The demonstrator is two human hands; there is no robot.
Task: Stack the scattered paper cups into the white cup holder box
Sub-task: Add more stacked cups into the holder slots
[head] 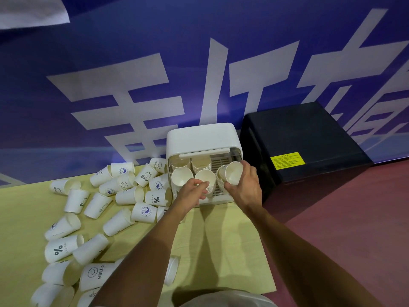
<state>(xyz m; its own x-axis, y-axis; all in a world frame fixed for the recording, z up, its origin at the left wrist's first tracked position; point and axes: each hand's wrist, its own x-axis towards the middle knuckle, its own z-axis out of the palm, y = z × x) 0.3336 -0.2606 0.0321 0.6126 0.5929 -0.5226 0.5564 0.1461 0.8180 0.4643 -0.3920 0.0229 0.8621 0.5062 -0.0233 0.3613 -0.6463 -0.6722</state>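
The white cup holder box (pixel 200 135) stands against the blue wall with its front flap raised. Inside it are several stacks of white paper cups, mouths facing me. My left hand (pixel 192 193) grips the rim of the front middle stack (pixel 205 177). My right hand (pixel 244 186) holds a single paper cup (pixel 233 172), tilted, just above the front right stack. Many loose printed paper cups (pixel 129 194) lie on their sides across the yellow mat (pixel 223 235) to the left of the box.
A black box (pixel 303 140) with a yellow label stands right beside the holder on the red floor (pixel 354 229). The blue banner wall (pixel 155 74) closes off the back. My forearms cross over cups near the mat's front.
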